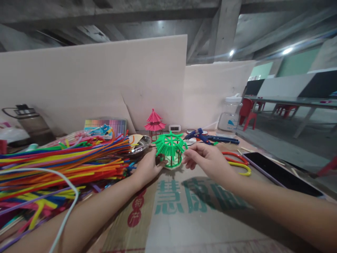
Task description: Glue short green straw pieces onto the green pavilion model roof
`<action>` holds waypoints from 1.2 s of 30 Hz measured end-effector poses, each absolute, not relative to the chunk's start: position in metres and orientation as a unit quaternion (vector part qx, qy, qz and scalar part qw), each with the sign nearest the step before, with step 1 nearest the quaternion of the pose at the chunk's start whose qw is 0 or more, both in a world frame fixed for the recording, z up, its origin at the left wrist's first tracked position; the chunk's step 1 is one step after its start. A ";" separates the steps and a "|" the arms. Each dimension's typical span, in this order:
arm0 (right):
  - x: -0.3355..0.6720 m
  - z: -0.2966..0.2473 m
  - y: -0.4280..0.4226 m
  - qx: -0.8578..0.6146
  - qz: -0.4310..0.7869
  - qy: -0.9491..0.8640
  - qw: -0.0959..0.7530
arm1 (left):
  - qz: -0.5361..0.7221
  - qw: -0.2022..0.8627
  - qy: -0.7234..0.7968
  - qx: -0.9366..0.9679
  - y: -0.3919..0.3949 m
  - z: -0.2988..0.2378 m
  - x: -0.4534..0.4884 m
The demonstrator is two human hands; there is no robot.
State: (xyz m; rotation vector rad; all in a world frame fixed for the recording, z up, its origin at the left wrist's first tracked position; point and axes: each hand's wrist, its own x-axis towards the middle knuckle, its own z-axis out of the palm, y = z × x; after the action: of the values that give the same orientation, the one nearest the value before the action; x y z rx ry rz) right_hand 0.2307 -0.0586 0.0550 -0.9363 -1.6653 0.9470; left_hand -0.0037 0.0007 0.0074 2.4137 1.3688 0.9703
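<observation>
At far middle of the cardboard (173, 228), green pavilion (170, 144) | left hand (146, 166): fingers closed on its edge | right hand (201, 156): fingers half curled beside it, holding I cannot tell | step: roof-edge work, seemingly | next: wants careful pinch

Stretched forward with bare arms (92, 207) slanting inward from the lower corners.
Gripping with the left hand (147, 164), with thumb (161, 163) laid inward; holding the right hand (204, 154) opposite, slightly higher, with fingers (189, 159) bent and the back of the hand turned upward.
</observation>
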 end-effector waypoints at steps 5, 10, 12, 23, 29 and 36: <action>0.217 0.030 -0.053 -0.393 0.325 -0.707 0.489 | 0.337 0.090 0.455 0.819 0.000 0.007 -0.003; 0.220 0.018 -0.058 -0.422 0.254 -0.734 0.467 | 0.335 0.079 0.450 0.824 0.001 0.005 -0.003; 0.220 0.019 -0.059 -0.431 0.243 -0.730 0.472 | 0.334 0.080 0.453 0.823 0.001 0.006 -0.003; 0.218 0.019 -0.057 -0.434 0.245 -0.728 0.470 | 0.330 0.053 0.452 0.827 -0.002 0.009 -0.002; 0.216 0.022 -0.058 -0.428 0.202 -0.743 0.474 | 0.310 0.020 0.450 0.837 -0.004 0.009 -0.002; 0.217 0.020 -0.057 -0.427 0.193 -0.757 0.455 | 0.309 0.011 0.440 0.843 -0.005 0.010 -0.001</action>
State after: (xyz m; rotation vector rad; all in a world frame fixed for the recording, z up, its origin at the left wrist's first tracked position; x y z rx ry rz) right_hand 0.2168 -0.0569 0.0204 -1.0521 -1.8679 0.4769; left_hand -0.0014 -0.0053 0.0105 2.6298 1.3742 0.9655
